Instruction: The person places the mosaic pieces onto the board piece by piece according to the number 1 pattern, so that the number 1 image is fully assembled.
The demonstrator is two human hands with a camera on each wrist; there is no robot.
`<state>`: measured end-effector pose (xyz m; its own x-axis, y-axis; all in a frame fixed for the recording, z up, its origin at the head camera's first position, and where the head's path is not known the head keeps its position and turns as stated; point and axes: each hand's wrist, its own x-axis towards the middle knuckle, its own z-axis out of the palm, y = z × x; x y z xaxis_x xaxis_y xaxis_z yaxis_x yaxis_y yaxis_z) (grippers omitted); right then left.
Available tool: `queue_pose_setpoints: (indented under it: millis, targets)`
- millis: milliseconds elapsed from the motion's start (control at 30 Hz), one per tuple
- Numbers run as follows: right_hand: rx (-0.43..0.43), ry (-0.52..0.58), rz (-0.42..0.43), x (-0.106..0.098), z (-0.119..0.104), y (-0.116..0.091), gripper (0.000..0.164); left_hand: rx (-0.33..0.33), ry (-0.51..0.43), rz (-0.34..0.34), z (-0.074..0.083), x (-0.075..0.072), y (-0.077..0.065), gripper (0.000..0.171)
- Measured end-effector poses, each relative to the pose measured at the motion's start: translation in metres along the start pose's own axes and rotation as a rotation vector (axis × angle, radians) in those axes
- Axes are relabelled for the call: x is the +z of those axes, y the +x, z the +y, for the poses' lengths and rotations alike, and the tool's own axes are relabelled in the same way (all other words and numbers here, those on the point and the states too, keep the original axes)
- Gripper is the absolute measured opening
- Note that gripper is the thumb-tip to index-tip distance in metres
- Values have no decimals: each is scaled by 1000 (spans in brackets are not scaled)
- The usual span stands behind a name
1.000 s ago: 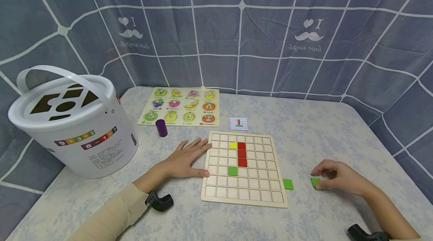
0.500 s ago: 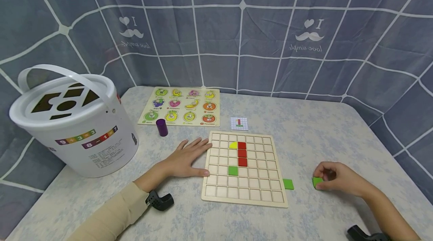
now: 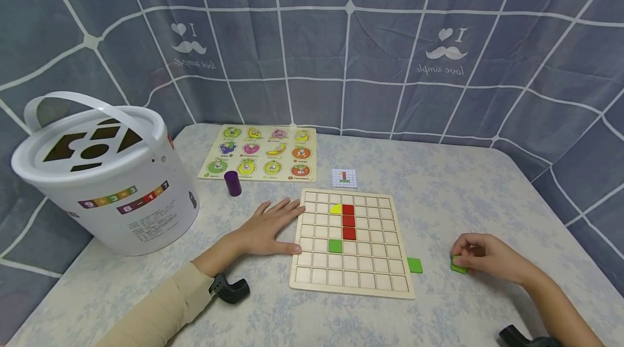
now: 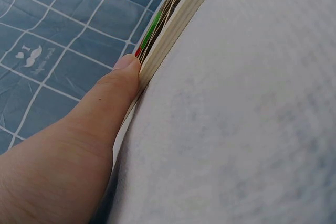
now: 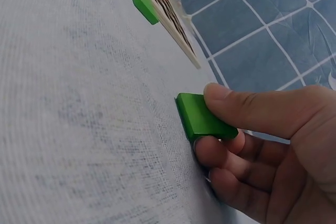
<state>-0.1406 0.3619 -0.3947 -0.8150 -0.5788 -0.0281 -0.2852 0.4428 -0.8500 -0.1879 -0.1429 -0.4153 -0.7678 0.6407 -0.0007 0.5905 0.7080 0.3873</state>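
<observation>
My right hand (image 3: 487, 256) pinches a green square tile (image 5: 202, 116) between thumb and fingers, low over the table to the right of the board. My left hand (image 3: 268, 230) lies spread at the left edge of the wooden grid board (image 3: 351, 292), its thumb (image 4: 123, 77) against the rim. Three red tiles (image 3: 348, 221) stand in a column on the grid, with a yellow piece (image 3: 336, 209) left of the top one. Lower down, one green tile (image 3: 335, 246) fills a cell. Another green tile (image 3: 415, 265) lies on the table by the board's right edge.
Behind the board lies a small pattern card (image 3: 344, 178). A fruit picture board (image 3: 258, 153) is at the back left, with a purple cylinder (image 3: 233, 183) before it. A white bucket (image 3: 146, 217) with a slotted lid stands far left. A tiled-pattern curtain (image 3: 312, 49) hangs behind.
My right thumb has shifted over the green tile, which now sits tilted in the fingers and slightly nearer me. The left hand and the board have stayed put.
</observation>
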Motion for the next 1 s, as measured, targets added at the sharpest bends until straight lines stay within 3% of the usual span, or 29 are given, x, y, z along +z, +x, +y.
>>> queue_pose_setpoints:
  millis: [267, 1000]
  targets:
    - [8, 64, -26, 4, -4, 8, 4, -1, 0, 2, 0, 0, -1, 94]
    - [-41, 111, -98, 29, -35, 66, 10, 2, 8, 4, -2, 2, 0, 95]
